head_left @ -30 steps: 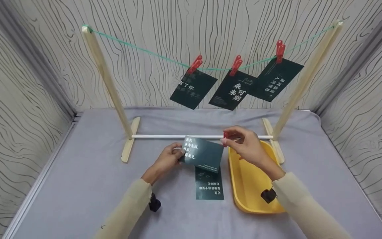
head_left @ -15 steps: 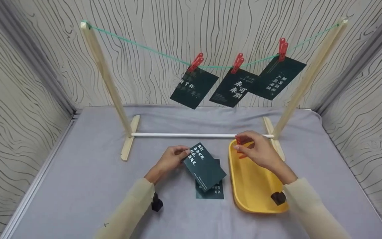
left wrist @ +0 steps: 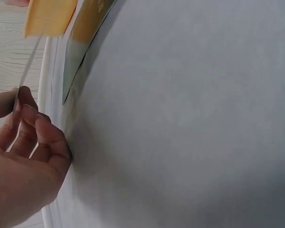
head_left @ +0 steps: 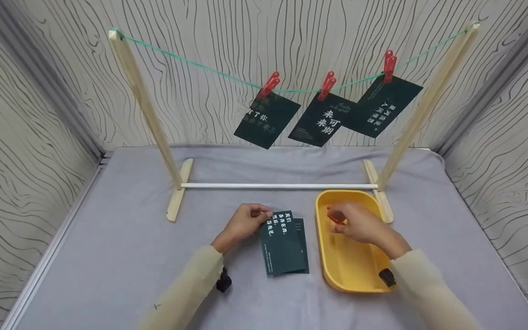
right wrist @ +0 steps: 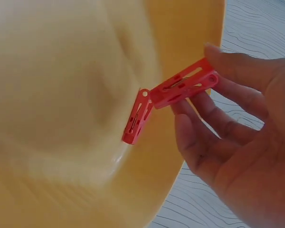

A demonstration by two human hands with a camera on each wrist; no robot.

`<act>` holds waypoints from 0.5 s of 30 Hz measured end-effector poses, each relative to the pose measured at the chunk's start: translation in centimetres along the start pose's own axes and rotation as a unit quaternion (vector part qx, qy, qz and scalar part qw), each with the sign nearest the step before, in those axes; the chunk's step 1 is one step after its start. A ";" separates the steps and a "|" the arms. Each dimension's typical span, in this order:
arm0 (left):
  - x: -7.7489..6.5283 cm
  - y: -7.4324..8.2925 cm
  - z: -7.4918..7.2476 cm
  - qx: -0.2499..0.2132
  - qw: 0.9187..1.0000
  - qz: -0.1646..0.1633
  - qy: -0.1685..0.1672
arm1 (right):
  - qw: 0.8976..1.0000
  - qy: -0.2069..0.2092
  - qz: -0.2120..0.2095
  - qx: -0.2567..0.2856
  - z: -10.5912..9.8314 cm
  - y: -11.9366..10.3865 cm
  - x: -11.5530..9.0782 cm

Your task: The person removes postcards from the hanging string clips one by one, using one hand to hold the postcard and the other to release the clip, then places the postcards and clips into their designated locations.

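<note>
My left hand pinches a dark green card with white writing by its top left corner. That card overlaps a second green card lying on the cloth. Seen from the left wrist, the pinched card stands nearly edge-on between thumb and fingers. Over the yellow basin, my right hand holds a red clothespin between thumb and fingertips. Another red clothespin sits in the basin, its end right at the held one.
Behind the hands stands a wooden frame with a left post, a right post and a white crossbar. Red clothespins hang 3 green cards from its sagging green string. Patterned walls enclose the grey cloth.
My left hand has turned the card upright and lowered it over the lying card. My right hand has moved away from the card, down into the basin with the clothespin.
</note>
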State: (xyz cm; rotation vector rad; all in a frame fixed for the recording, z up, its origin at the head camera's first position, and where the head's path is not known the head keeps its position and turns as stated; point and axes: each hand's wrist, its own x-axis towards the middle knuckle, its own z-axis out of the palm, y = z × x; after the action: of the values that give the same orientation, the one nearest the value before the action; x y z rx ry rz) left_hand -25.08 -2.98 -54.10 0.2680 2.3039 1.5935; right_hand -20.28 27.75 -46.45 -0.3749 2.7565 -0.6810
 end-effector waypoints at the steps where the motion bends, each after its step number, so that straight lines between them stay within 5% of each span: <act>1: -0.1 0.0 0.1 0.005 1.000 0.003 0.000 | 1.000 -0.004 -0.004 -0.011 0.1 0.0 0.1; 15: 0.0 0.6 1.2 0.057 0.998 0.021 0.011 | 0.996 -0.008 0.009 -0.085 1.3 0.0 1.0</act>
State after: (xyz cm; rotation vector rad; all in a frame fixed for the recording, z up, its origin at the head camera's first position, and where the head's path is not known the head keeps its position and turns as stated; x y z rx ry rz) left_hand -24.65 -1.76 -53.96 0.3286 2.4253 1.4944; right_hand -20.77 26.96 -47.73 -0.3888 2.8080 -0.4380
